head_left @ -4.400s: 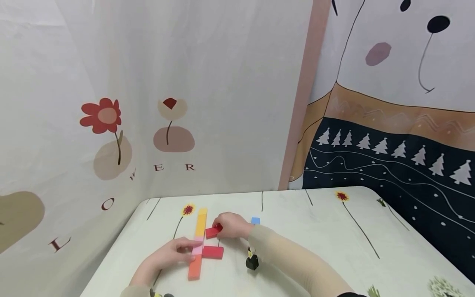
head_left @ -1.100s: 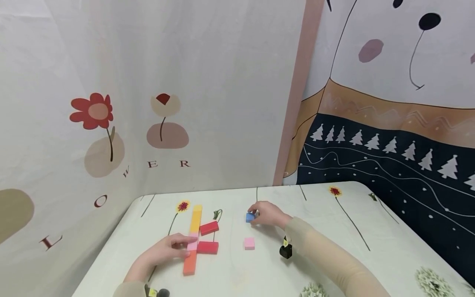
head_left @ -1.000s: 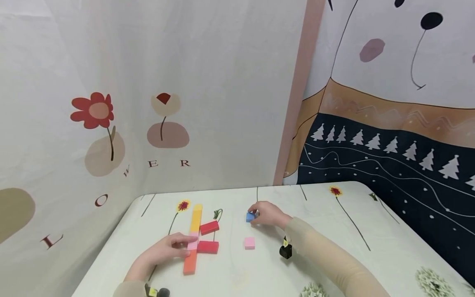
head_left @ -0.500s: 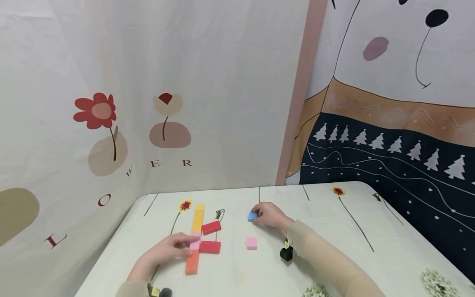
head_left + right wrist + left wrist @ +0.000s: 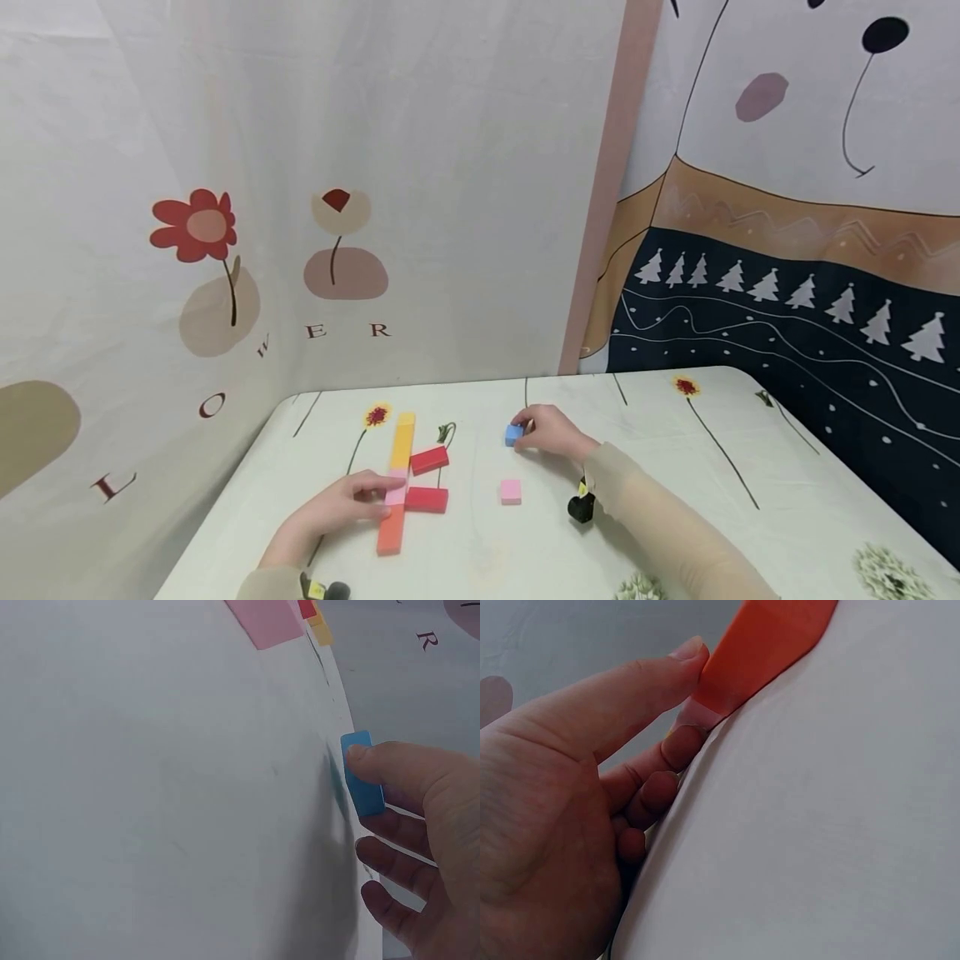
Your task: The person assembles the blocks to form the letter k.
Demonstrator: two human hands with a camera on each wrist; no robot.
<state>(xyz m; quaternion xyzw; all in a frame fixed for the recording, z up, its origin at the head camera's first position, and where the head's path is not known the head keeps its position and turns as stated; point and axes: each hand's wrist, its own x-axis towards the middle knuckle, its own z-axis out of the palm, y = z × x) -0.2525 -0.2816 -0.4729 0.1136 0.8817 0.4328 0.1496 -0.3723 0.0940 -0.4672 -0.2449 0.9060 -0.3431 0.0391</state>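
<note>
A yellow block, a pink block and an orange block lie end to end in a row on the table. Thumb and index finger of my left hand hold the row at its pink part; the left wrist view shows the thumb tip against the orange side. Two red blocks, the far one slanted and the near one straight, meet the row's right side. My right hand pinches a small blue block between thumb and fingers, over the table's far middle.
A loose pink square block lies between the near red block and my right forearm. The white table cover has printed flowers. Hanging cloths stand behind the table's far edge and left side.
Since the oldest frame, my right hand has let go of the far red block and moved right to the blue block. In the last half second the blue block has turned slightly; the left hand stays put.
</note>
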